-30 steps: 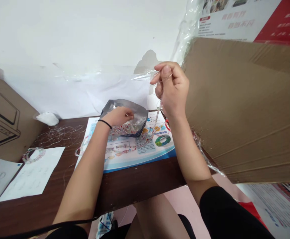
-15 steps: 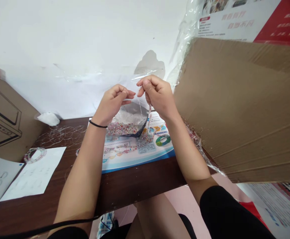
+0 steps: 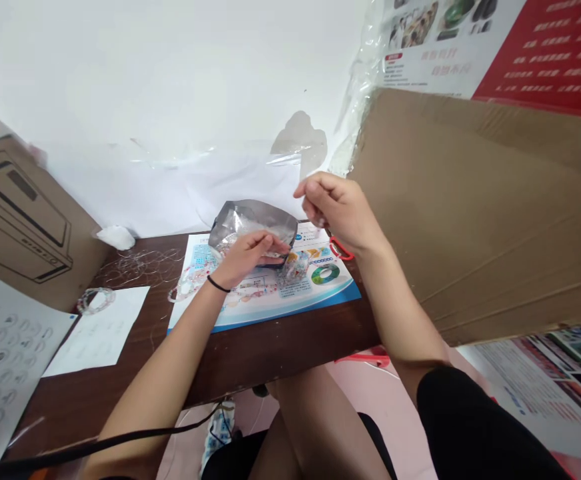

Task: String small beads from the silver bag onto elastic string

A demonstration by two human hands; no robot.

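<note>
My left hand (image 3: pixel 250 257) is low over the printed sheet (image 3: pixel 285 303), its fingers stretched out. Behind and partly under it stands a grey, open bag (image 3: pixel 255 213) with clear plastic inside; the hand covers part of it. My right hand (image 3: pixel 338 210) is raised to the right of the bag with its fingers curled in a pinch. What it holds, if anything, is blurred and hidden. A small heap of beads (image 3: pixel 295 267) lies on the sheet beside the bag. Left of my left hand, a beaded strand (image 3: pixel 188 283) rests on the sheet.
Red-handled scissors (image 3: pixel 341 249) lie beneath my right wrist. Tangled clear thread (image 3: pixel 143 263), a white wad (image 3: pixel 116 237) and a beaded bracelet (image 3: pixel 95 301) on white paper (image 3: pixel 98 340) are to the left. Cardboard boxes (image 3: pixel 25 207) and a cardboard panel (image 3: pixel 475 207) flank the table.
My hands have moved apart: the left dropped down in front of the bag, the right shifted right and slightly down. The thread and beads seen at my right hand no longer show clearly.
</note>
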